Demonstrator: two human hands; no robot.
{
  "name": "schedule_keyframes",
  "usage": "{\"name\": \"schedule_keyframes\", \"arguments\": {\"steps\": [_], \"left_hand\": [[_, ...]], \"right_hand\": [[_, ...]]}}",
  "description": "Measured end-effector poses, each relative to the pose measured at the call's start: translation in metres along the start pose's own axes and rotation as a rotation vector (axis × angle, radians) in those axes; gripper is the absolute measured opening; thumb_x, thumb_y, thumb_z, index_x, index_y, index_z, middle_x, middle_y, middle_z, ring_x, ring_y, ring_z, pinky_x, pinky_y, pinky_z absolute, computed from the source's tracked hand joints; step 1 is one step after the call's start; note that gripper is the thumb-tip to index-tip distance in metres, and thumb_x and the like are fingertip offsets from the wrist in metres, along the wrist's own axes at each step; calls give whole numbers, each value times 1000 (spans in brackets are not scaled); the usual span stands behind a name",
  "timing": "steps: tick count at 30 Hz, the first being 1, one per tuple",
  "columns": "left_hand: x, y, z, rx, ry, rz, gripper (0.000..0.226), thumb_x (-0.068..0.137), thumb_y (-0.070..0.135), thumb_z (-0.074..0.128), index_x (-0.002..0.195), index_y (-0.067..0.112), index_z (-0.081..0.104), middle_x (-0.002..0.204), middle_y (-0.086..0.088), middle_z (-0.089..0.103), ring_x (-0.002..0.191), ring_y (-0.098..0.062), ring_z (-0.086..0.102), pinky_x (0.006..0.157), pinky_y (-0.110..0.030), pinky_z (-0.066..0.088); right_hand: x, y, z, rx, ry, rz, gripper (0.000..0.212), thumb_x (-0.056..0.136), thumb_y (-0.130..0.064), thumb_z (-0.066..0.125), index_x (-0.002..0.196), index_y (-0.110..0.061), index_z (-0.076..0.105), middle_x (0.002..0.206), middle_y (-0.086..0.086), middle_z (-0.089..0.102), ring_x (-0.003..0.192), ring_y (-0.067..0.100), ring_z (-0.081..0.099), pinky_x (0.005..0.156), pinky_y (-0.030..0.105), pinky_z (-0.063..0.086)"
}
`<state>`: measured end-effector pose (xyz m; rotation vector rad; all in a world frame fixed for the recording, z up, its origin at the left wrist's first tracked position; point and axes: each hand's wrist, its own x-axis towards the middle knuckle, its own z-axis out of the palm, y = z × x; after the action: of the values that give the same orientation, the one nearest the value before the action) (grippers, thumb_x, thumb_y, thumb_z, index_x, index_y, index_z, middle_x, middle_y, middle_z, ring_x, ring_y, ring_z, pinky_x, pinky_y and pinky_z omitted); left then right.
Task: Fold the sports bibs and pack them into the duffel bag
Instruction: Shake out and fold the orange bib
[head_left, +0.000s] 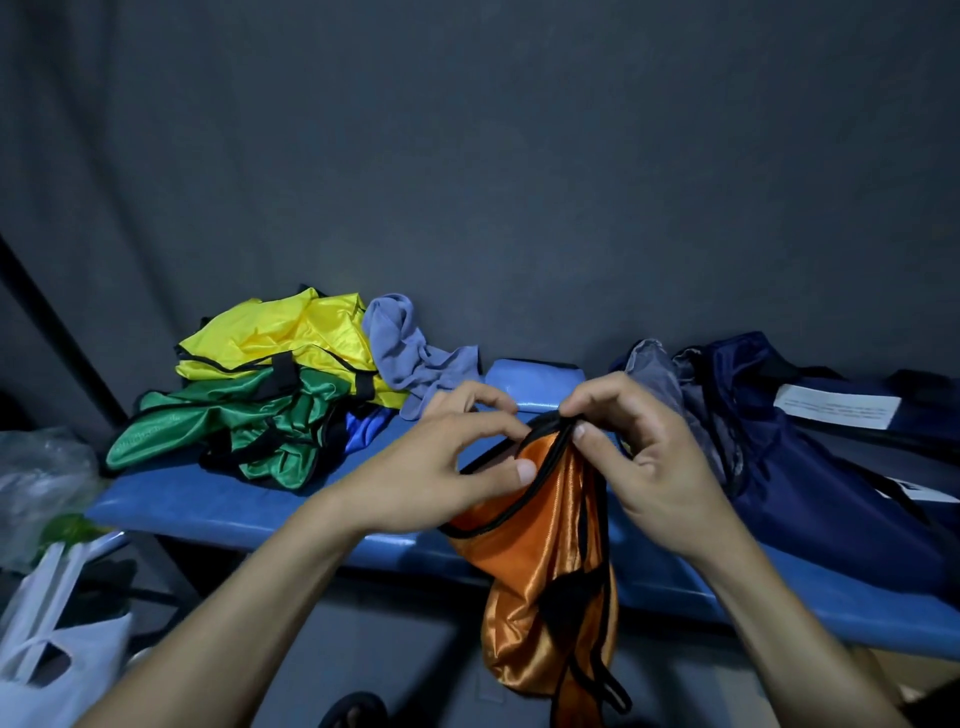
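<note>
An orange bib with black trim hangs in front of the blue bench, held up at its top edge by both hands. My left hand pinches the trim with thumb and fingers. My right hand pinches the same black edge from the right. On the bench at the left lies a loose pile: a yellow bib on top of a green bib, with a bit of blue bib beside it. A dark navy duffel bag sits on the bench at the right.
A grey-blue cloth lies crumpled behind my hands, next to a small blue pouch. A white paper label lies on the bag. Plastic bags stand on the floor at the left. A dark fabric wall rises behind the bench.
</note>
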<state>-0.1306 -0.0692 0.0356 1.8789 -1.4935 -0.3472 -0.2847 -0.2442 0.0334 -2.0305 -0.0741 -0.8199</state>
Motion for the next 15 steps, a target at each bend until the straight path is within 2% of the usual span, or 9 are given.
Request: {"name": "schedule_keyframes", "arguments": {"steps": [2,4,6,7,9,13,15], "left_hand": [[0,3,-3,-183,-115,-11,11,95,39,69,100,30,67,132,16,48,132,-2,43,111,-30,31],[-2,5,-9,-261,-199,11,12,94,28,72,88,20,65,111,11,56,108,-4,56,100,-30,38],[-5,5,-16,-249,-268,24,23,93,27,73,80,11,63,94,-2,55,86,-21,56,86,-38,43],[-7,4,-20,-241,-295,17,27,93,26,74,76,9,63,89,-6,55,83,-29,55,84,-44,44],[-11,1,-25,-219,-328,-16,25,92,26,76,71,14,67,81,-2,58,78,-32,57,81,-47,48],[-19,-2,-38,-141,-269,-94,21,88,28,79,68,28,73,69,8,66,64,-7,57,66,-27,45],[-20,-4,-41,113,-103,-135,21,85,36,81,67,27,74,62,13,68,54,0,58,57,-16,40]], "right_hand": [[0,1,0,-47,-17,-6,26,96,8,58,103,-16,64,99,-10,65,100,19,66,92,31,50],[-1,2,-1,-113,-28,-16,25,96,7,58,103,-16,65,99,-10,65,99,20,66,91,34,51],[-2,3,-2,-189,-12,-19,25,96,7,59,101,-17,65,97,-11,65,97,17,65,86,28,49],[-2,4,-4,-217,10,-14,26,95,7,59,100,-18,65,95,-12,65,94,14,64,83,22,46],[-3,4,-6,-240,70,9,26,94,8,59,98,-18,64,91,-14,63,88,9,63,78,15,41],[-4,8,-10,-264,163,43,24,96,3,57,97,-21,61,92,-10,64,90,15,63,80,23,45],[-5,7,-9,-302,176,35,24,96,3,58,99,-21,61,93,-12,64,91,11,63,79,18,43]]}}
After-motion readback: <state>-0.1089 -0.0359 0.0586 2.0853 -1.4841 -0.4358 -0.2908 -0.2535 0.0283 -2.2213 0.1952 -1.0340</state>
